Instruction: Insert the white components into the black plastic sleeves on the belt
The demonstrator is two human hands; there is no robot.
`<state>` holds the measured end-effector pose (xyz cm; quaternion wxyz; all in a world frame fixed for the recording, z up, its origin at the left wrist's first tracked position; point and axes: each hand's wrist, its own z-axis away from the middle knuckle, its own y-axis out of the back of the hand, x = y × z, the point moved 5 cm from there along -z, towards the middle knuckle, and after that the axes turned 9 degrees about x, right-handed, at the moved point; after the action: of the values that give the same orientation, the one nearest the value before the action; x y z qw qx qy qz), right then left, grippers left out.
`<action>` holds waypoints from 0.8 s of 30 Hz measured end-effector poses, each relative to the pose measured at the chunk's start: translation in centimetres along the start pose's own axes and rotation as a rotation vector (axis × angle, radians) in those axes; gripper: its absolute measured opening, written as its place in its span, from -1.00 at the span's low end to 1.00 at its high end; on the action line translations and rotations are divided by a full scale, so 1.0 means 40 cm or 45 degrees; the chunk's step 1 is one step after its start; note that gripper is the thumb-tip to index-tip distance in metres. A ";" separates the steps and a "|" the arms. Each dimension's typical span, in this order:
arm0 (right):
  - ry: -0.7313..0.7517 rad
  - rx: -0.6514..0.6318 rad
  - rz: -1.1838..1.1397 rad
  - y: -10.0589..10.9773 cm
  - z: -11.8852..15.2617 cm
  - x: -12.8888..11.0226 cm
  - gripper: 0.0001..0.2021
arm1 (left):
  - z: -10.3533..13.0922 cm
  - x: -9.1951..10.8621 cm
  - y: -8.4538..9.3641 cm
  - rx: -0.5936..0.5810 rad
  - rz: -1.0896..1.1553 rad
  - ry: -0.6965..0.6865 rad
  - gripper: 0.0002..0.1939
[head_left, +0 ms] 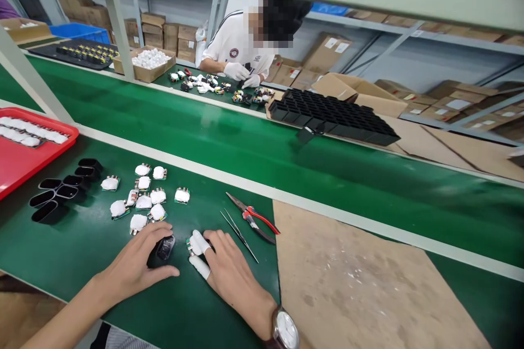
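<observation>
The left hand [139, 256] curves around a single black housing [165, 249], which stands on the green worktop [98, 251] between fingers and thumb; the thumb extends along the near side, and whether the fingers press on the housing cannot be told. The right hand [231, 267], with white finger covers [200, 241] on index finger and thumb, is positioned at a white-padded circuit board [191, 246] just beside that housing. The index finger lies over the board and the thumb is spread below it; whether the two pinch the board cannot be told. A wristwatch [286, 329] is worn on the right wrist. Similar padded boards [143, 202] lie loosely grouped beyond the left hand. Further left, black sleeves [46, 211] stand clustered with openings upward, near a red tray [35, 161] holding rows of white-padded parts [30, 130]. Tweezers [241, 237] and red-and-black pliers [250, 215] lie to the right of the boards, beside a brown sheet [360, 272]. Across the green belt [196, 131], a co-worker's gloved hands [237, 71] are positioned above wired components [207, 83], near a black multi-cell tray [331, 117].
</observation>
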<state>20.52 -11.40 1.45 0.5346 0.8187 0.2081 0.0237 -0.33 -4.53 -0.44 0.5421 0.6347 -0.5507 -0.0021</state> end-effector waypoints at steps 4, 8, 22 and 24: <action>-0.083 0.001 -0.157 0.006 0.004 0.018 -0.57 | -0.002 0.010 0.002 -0.034 0.006 -0.028 -0.31; -0.146 0.016 -0.306 0.016 0.018 0.036 -0.34 | -0.006 0.019 0.019 -0.031 0.058 0.033 -0.20; -0.155 0.341 -0.379 0.080 -0.002 -0.025 -0.51 | 0.002 0.016 0.015 -0.073 0.039 0.068 -0.04; -0.147 0.355 -0.353 0.095 -0.003 -0.031 -0.50 | -0.001 0.029 0.029 -0.181 0.056 0.107 0.00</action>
<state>20.57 -13.04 5.07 0.4254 0.8483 0.2892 -0.1260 -0.65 -5.07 1.06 0.6083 0.5820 -0.5397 -0.0026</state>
